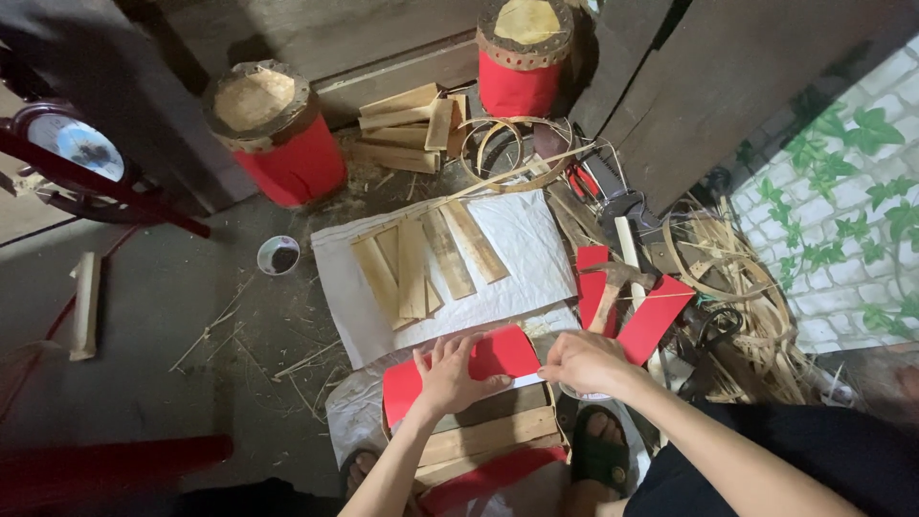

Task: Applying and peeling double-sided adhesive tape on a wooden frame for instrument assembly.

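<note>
**Red paper being pressed onto an unfinished wooden drum**

Red paper sheet (498, 356) is being flattened over the curved side of a wooden-stave drum body (488, 436), which is lying on the floor between the person's sandalled feet, just in front of a white sheet (522, 239) carrying loose wooden slats (421, 263). The left hand (450, 378) is being laid flat on the paper, its fingers (438, 352) spread apart and clamped on nothing. The right hand (584, 362) is being held at the paper's right edge, fingers curled together; whether the edge is being pinched cannot be told.

Several risks are being judged here. The paper is likely being wrinkled or set askew if the palm is slid unevenly across the staves, since the surface beneath is ridged and rounded. A tear is possible where the sheet is being pulled over a stave edge. The drum body, resting on its side, could be rolled by one-sided pressure. Loose red paper strips (654, 316), a hammer (605, 297) and bamboo shavings (737, 287) are lying just beside the right hand and could be knocked or caught under the sheet. Two finished red drums (287, 153) are standing well apart.
</note>
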